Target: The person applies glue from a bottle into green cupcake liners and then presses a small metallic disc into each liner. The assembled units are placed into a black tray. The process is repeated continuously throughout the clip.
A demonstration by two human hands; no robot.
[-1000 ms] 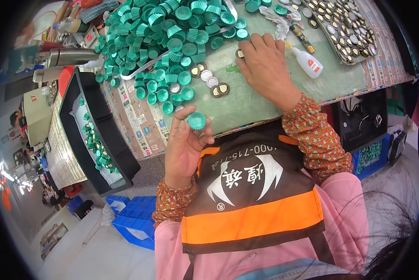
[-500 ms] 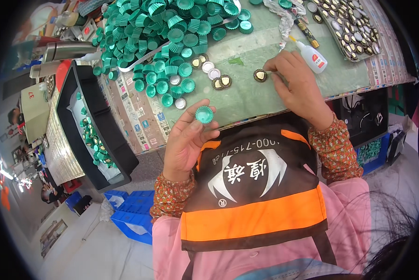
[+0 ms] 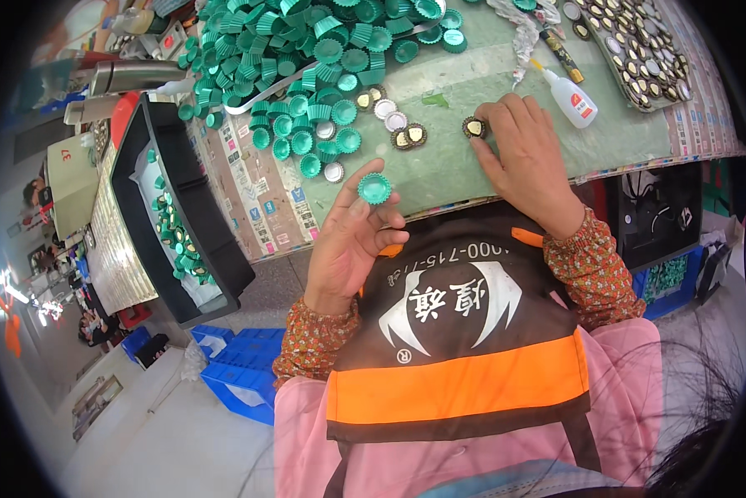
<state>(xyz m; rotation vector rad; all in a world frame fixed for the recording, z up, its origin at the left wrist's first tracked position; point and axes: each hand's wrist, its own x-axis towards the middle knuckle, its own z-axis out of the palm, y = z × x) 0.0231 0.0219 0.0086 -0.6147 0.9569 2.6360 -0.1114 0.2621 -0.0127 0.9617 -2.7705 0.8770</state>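
My left hand point(image 3: 348, 241) is raised over the table's near edge, thumb and fingers pinching a green fluted bottle cap point(image 3: 374, 189) with its hollow side up. On the green mat point(image 3: 439, 158), my right hand point(image 3: 526, 158) has its thumb and fingertips closed at the right edge of a dark bottle cap point(image 3: 474, 127) with a gold centre. To the left of that lie a pair of similar gold-centred caps point(image 3: 408, 135) and two white-faced caps point(image 3: 389, 114). A large heap of green bottle caps point(image 3: 323, 54) spreads across the far left.
A white glue bottle point(image 3: 572, 101) lies right of my right hand, near a dark-and-gold tube point(image 3: 562, 56) and crumpled plastic point(image 3: 518, 41). A tray of dark caps point(image 3: 638, 58) sits far right. A black bin point(image 3: 203, 212) holding caps stands left, above blue crates point(image 3: 240, 365).
My right fingertips have closed in on the dark cap's edge. The left hand still holds the green cap, about as before. The whole view has shifted slightly.
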